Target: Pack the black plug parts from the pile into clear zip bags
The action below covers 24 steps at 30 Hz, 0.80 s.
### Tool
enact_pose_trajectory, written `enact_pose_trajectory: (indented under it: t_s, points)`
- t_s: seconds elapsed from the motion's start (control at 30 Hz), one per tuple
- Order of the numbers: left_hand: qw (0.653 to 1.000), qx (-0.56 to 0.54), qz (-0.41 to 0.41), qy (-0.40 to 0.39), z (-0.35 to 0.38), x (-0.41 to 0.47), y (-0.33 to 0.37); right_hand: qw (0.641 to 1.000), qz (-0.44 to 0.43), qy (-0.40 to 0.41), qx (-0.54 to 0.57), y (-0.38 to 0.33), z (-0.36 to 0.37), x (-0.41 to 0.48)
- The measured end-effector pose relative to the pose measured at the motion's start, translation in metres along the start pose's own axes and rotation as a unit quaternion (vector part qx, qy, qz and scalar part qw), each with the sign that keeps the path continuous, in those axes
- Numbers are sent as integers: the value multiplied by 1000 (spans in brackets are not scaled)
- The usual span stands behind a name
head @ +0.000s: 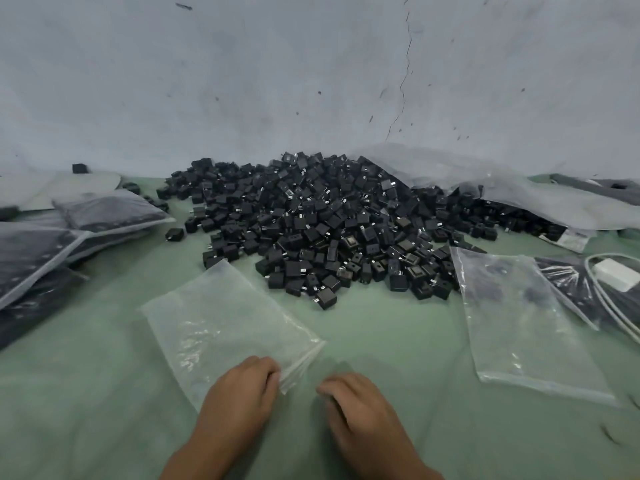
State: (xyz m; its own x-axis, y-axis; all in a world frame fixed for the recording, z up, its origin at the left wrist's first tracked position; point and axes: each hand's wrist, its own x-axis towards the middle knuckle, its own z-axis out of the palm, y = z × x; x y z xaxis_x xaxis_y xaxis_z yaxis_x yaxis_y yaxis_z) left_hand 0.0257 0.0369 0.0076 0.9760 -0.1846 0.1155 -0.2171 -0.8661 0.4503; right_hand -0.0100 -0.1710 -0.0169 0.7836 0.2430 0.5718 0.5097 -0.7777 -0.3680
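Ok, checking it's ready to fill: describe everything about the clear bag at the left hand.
The clear zip bag is thin, glossy, wrinkled plastic, seemingly empty, lying flat and diagonal on the green table, far corner near the pile. The left hand pinches its near edge; the right hand sits beside it.

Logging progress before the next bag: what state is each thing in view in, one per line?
Pile of black plug parts: loose, unpacked.
Flat clear zip bag by the hands: empty, lying flat.
Second clear zip bag at right: empty, flat.
Filled clear bags at left: packed, stacked.
Large clear plastic sack: slumped, parts spilling from it.
Left hand: pinches the near bag's edge.
Right hand: loosely curled, holding nothing.
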Motion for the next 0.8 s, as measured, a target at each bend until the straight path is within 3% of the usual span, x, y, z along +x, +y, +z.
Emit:
enact_pose_trajectory:
  t_s: [0.17,0.27,0.4,0.47,0.53,0.63,0.73,0.8]
  points:
    - [995,-87,22,36,-7,-8,9,993,-98,-56,19,-15,22,14]
    - [991,-86,86,49,-21,-13,22,981,-130,-142,-11,-25,19,36]
    - [989,-11,149,21,-44,-8,46,989,-92,-117,-7,-44,16,79]
    - [987,17,160,16,-57,-2,51,978,-166,-129,-23,-47,11,93]
    - [986,22,166,18,-68,4,48,960,-186,-206,-36,-43,5,101]
    - [990,43,136,6,-78,13,37,949,-215,-222,-69,-43,7,103]
    - [989,80,124,-17,-77,18,36,940,-191,-280,-27,-49,12,109]
    - [986,92,134,-30,-75,21,39,935,-133,-328,-34,-52,16,118]
